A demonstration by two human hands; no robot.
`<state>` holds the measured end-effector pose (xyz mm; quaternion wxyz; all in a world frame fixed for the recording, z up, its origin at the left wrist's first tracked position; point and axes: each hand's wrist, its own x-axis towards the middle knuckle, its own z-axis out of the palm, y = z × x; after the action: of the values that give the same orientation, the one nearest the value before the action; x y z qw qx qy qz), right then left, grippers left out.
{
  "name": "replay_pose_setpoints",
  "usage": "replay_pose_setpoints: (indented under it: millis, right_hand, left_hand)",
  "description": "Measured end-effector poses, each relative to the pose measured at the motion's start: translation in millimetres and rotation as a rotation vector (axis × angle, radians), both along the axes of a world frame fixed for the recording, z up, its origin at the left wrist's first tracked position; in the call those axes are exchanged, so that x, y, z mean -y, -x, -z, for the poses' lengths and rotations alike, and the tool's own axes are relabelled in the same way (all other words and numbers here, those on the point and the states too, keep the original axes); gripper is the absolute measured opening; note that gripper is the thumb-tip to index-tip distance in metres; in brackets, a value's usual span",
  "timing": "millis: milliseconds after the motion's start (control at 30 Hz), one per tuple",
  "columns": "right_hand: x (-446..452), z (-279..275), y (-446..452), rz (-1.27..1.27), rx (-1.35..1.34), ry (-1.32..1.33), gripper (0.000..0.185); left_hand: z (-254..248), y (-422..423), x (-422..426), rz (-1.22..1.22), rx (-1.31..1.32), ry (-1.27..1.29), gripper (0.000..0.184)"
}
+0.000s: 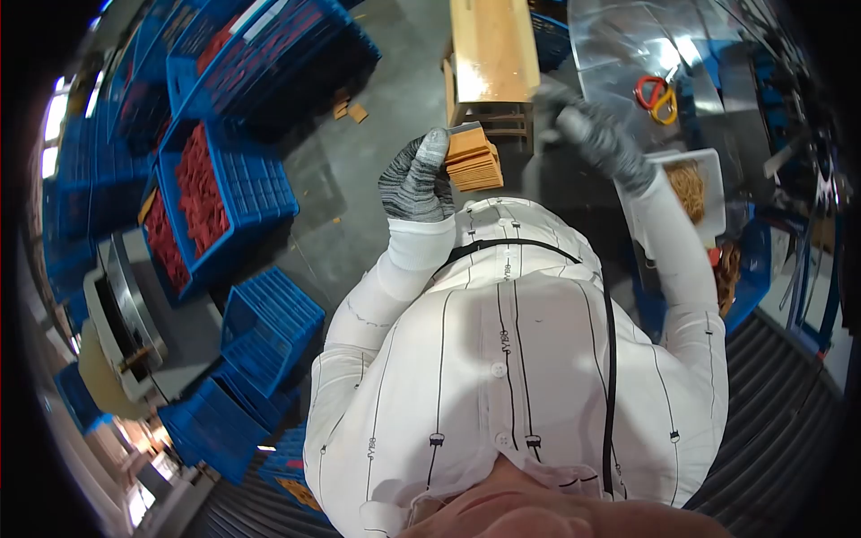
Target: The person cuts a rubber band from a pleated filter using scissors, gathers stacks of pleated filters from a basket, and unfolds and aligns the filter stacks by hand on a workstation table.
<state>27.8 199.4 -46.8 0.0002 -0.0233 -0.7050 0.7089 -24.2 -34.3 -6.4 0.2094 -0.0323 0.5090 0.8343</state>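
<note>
My left hand (417, 177), in a grey knitted glove, is closed on the left edge of a stack of small orange-brown paper pieces (475, 161). The stack is slightly fanned, and its exact kind does not show. Apart from it, to the right, is my right hand (601, 142), also gloved. Its fingers are smeared by motion, so whether they grip anything cannot be told. Beyond the stack stands a narrow wooden bench (495, 54) with a shiny top.
On the right, a white tray (711, 170) holds tan strands like rubber bands. Scissors (657, 97) with red and yellow handles lie on a shiny surface. Blue crates (256, 175) with dark red pieces stand at left. Small tan pieces (357, 113) lie on the floor.
</note>
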Motion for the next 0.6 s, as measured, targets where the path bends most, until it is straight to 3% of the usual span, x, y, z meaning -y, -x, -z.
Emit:
replay_pose_setpoints:
  millis: [33, 100, 167, 267, 400, 600]
  right_hand:
    - [18.9, -4.2, -4.5, -0.086, -0.131, 0.152, 0.043]
    - [49.7, -4.1, -11.9, -0.093, -0.099, 0.206, 0.046]
    - [56.2, -24.5, -19.3, 0.019, 0.127, 0.278, 0.045]
    - [51.3, -26.7, -35.8, 0.188, 0.074, 0.257, 0.038]
    - [43.9, -34.0, -58.2, 0.36, 0.089, 0.237, 0.041]
    - [29.8, -29.5, -101.8, 0.55, 0.019, 0.347, 0.045]
  left_hand:
    - [3.3, 2.7, -6.8, 0.005, -0.045, 0.047, 0.033]
    - [-6.4, 3.2, -22.6, 0.092, -0.094, 0.142, 0.035]
    - [-7.8, 6.1, -33.8, 0.184, -0.114, 0.177, 0.039]
    - [1.8, 20.0, -48.7, 0.356, -0.012, 0.12, 0.049]
    - [2.2, 22.2, -77.4, 0.488, 0.031, 0.129, 0.049]
    - [12.6, 7.4, -123.2, 0.696, -0.163, 0.139, 0.043]
